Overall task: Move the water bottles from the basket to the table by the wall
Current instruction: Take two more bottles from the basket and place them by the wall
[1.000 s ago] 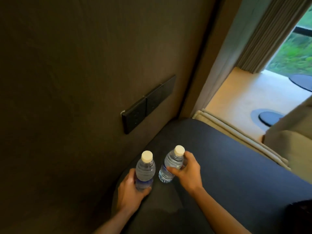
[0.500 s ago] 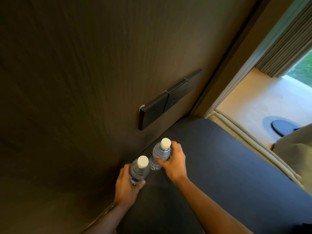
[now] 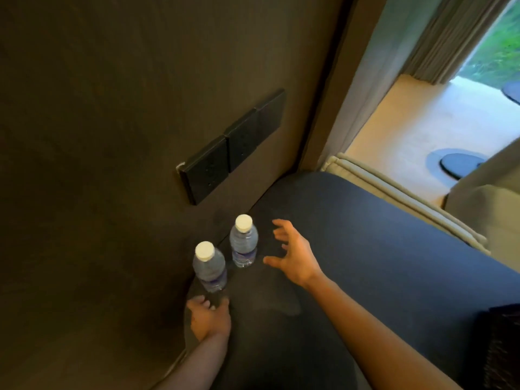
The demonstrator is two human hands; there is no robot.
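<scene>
Two clear water bottles with white caps stand upright on the dark table [image 3: 365, 263], close to the wall. The nearer bottle [image 3: 209, 270] is at the left and the farther bottle [image 3: 243, 243] stands just beyond it. My left hand [image 3: 209, 319] lies just below the nearer bottle with its fingertips at the base, fingers loosely apart and not wrapped around it. My right hand [image 3: 294, 257] hovers to the right of the farther bottle, fingers spread, a small gap between them.
A row of black wall sockets [image 3: 230, 147] sits on the dark wall above the bottles. A dark woven basket edge [image 3: 502, 347] shows at the lower right. Beyond the table are a beige cushion [image 3: 394, 198], light floor and a curtain [image 3: 455, 38].
Both hands set the bottles down by the wall and let go. My right hand has drawn off to the right; my left hand has slid down to the base of the nearer bottle.
</scene>
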